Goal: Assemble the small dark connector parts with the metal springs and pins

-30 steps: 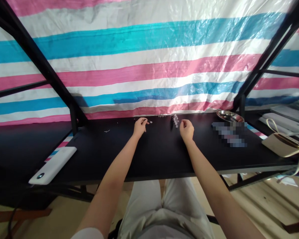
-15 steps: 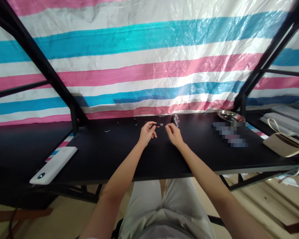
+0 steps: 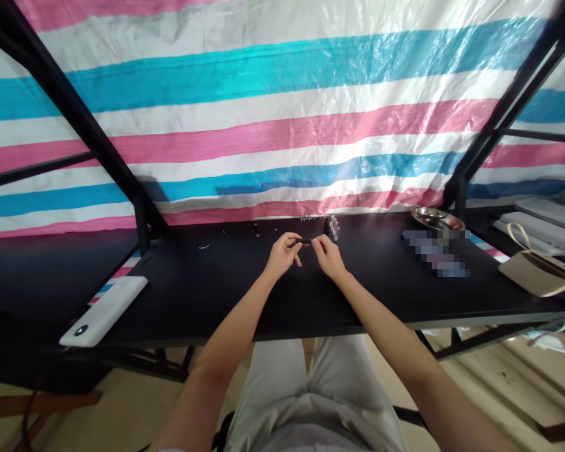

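Note:
A short black stick-shaped piece (image 3: 304,241) lies level between my two hands, just above the table. My left hand (image 3: 282,256) pinches its left end between thumb and fingers. At the other end, the thumb and fingertips of my right hand (image 3: 327,254) close on its tip; they hide the pale end. Just behind my right hand are a cluster of small clear pieces (image 3: 334,227) and some dark pieces (image 3: 327,226). A row of tiny pale pieces (image 3: 307,218) lies by the back edge. Another small black piece (image 3: 257,230) rests left of my hands.
The black table (image 3: 207,295) carries a white power bank (image 3: 108,311) at left. A thin white scrap (image 3: 204,247) lies near the back left. Toward the right are a round metal dish (image 3: 437,219), a blurred patch (image 3: 437,254) and a beige pouch (image 3: 532,274). Striped sheeting hangs behind.
My left hand has moved right and a little nearer with the black piece. My right hand has come left from beside the clear cluster and now closes on the piece's right end.

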Demonstrator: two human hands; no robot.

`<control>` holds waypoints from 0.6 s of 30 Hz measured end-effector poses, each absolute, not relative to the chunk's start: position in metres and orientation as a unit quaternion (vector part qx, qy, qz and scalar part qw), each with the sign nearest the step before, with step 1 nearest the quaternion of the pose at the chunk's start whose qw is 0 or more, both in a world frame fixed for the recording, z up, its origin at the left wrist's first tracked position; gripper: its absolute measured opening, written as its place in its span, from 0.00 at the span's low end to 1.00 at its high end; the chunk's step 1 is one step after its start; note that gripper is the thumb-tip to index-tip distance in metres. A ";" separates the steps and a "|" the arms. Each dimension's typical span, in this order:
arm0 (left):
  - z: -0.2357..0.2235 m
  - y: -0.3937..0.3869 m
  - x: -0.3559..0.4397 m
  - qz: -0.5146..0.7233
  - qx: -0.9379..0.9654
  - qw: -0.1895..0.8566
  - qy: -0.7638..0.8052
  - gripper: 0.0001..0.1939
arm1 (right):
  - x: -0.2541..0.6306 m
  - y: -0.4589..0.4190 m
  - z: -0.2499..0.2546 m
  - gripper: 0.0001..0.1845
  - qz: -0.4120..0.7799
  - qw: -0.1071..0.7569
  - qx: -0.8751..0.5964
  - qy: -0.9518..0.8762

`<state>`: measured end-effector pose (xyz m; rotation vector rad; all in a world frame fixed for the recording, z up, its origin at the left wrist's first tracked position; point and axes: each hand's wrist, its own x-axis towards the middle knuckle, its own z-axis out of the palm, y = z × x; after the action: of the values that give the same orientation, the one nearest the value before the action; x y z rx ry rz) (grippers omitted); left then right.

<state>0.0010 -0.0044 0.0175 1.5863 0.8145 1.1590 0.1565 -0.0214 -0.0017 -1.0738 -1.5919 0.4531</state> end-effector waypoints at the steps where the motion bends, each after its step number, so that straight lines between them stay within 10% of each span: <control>1: 0.017 -0.004 0.001 0.477 0.652 0.486 0.334 0.14 | 0.157 -0.021 -0.002 0.18 0.193 0.553 -0.453 -0.672; 18: 0.015 -0.004 -0.003 0.473 0.692 0.416 0.353 0.12 | 0.158 -0.021 0.001 0.16 0.208 0.540 -0.444 -0.685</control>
<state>-0.0030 -0.0040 0.0152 1.7374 0.8865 1.1889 0.1580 -0.0209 0.0013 -1.0547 -1.6273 0.4941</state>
